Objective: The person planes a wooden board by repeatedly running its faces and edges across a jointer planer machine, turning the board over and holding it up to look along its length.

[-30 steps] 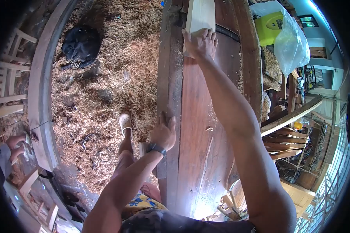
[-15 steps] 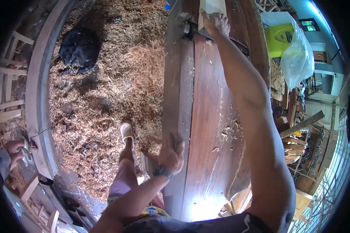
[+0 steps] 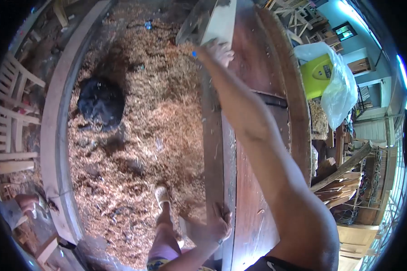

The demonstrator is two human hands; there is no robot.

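My right hand (image 3: 219,53) is stretched far forward, its fingers closed over the near end of a pale wooden board (image 3: 222,25). The board lies at the far end of a long dark wooden bench (image 3: 253,189), angled toward its left side. Closer to my body, my left hand (image 3: 219,227) is at the bench's left edge, beside a grey-brown strip (image 3: 212,158). Its fingers look apart and hold nothing I can see, though the hand is somewhat blurred.
Wood shavings (image 3: 167,113) cover the floor, where a black bundle (image 3: 101,104) lies. A long beam (image 3: 59,135) runs along the left. Another person's hand (image 3: 27,203) shows beyond it. Right of the bench are a plastic-covered green case (image 3: 316,74) and stacked wood pieces (image 3: 343,189).
My right hand and the pale board have moved left across the bench and appear nearer. My left hand has shifted lower in view. The whole view has also swung.
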